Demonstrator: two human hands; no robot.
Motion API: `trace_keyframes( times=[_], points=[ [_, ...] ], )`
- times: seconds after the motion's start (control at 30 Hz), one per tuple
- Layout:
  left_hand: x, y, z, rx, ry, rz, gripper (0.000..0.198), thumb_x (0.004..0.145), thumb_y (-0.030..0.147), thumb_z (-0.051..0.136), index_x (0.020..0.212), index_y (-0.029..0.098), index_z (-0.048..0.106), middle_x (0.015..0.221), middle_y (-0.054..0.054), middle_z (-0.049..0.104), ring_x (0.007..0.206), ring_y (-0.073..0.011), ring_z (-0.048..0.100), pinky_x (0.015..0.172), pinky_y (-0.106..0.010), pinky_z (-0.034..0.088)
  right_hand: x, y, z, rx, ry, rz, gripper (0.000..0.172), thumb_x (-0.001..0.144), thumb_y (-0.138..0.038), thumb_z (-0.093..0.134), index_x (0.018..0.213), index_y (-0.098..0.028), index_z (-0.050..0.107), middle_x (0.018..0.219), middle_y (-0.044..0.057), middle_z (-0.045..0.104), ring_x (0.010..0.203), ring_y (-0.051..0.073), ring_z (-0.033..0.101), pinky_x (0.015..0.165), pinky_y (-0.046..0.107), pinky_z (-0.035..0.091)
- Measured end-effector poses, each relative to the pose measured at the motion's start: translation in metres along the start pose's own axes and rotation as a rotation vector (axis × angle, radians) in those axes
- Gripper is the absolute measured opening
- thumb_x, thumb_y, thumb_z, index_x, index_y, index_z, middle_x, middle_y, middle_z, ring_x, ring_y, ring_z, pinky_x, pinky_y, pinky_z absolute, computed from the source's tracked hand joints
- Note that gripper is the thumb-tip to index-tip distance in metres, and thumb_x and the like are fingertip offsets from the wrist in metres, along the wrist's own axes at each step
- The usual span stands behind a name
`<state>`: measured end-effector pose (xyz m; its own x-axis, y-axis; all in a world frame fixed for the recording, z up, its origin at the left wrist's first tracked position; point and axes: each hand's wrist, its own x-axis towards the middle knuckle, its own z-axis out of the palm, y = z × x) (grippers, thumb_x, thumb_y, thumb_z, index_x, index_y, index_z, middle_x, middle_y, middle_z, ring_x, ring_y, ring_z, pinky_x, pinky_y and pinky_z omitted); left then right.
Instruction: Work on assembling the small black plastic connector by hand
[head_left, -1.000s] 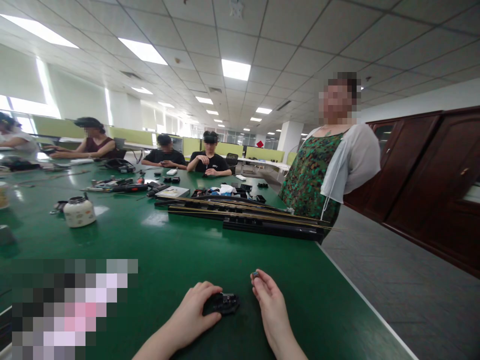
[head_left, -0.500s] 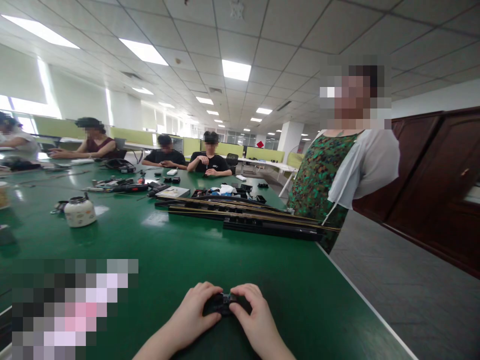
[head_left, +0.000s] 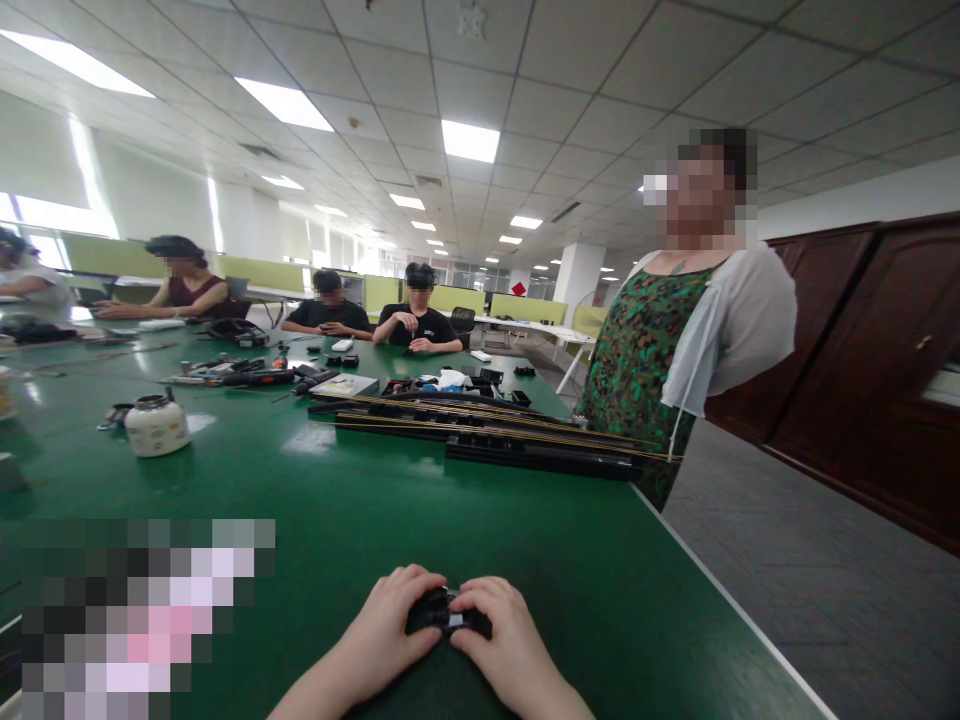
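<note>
A small black part (head_left: 442, 612) lies low over the green table (head_left: 315, 530), between my two hands; its exact kind is too small to tell. My left hand (head_left: 390, 620) grips its left end, thumb on the near side and fingers on the far side. From the other side my right hand (head_left: 499, 625) closes on the right end, fingertips over the top and thumb along the near edge. A pale, shiny patch shows on the part between the fingers. Its ends are partly hidden by my fingers.
Long black rails with thin gold rods (head_left: 487, 437) lie across the table ahead. Beyond them are black parts and tools (head_left: 255, 375). A white jar (head_left: 157, 425) stands at left. One person (head_left: 652, 340) stands at the right corner; several others sit along the far side.
My right hand's fingers have shifted slightly left and down over the black part, and a pale patch now shows on it. The left hand stays nearly still.
</note>
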<state>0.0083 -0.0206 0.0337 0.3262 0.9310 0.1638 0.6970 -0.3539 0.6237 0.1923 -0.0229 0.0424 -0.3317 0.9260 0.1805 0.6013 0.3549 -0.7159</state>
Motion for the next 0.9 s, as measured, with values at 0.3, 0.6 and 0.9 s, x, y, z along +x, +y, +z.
trace_keyframes(
  times=[0.3, 0.6, 0.9],
  points=[
    [-0.0004, -0.0026, 0.0004, -0.029, -0.008, -0.016, 0.047, 0.068, 0.02, 0.057, 0.115, 0.026, 0.053, 0.111, -0.004, 0.058, 0.103, -0.0211, 0.051, 0.091, -0.034, 0.038, -0.0017, -0.0018, -0.0065, 0.119, 0.01, 0.032, 0.034, 0.062, -0.012, 0.059, 0.091, -0.028, 0.065, 0.098, 0.0, 0.065, 0.1, 0.022, 0.054, 0.092, 0.035, 0.037],
    [0.0011, -0.0081, 0.0038, -0.027, 0.014, -0.015, 0.041, 0.068, 0.022, 0.06, 0.109, 0.026, 0.057, 0.109, -0.004, 0.059, 0.102, -0.0221, 0.052, 0.09, -0.034, 0.039, -0.0026, -0.002, -0.0047, 0.111, 0.038, 0.061, 0.032, 0.063, -0.015, 0.06, 0.091, -0.027, 0.065, 0.098, 0.0, 0.065, 0.1, 0.021, 0.054, 0.092, 0.033, 0.037],
    [-0.0002, -0.0004, 0.0006, -0.025, 0.015, -0.057, 0.049, 0.064, 0.02, 0.062, 0.112, 0.027, 0.055, 0.112, -0.004, 0.059, 0.106, -0.0231, 0.05, 0.094, -0.036, 0.037, -0.0024, -0.001, -0.0039, 0.112, 0.055, 0.063, 0.034, 0.061, -0.012, 0.059, 0.091, -0.026, 0.065, 0.099, 0.001, 0.066, 0.099, 0.021, 0.055, 0.092, 0.034, 0.038]
  ],
)
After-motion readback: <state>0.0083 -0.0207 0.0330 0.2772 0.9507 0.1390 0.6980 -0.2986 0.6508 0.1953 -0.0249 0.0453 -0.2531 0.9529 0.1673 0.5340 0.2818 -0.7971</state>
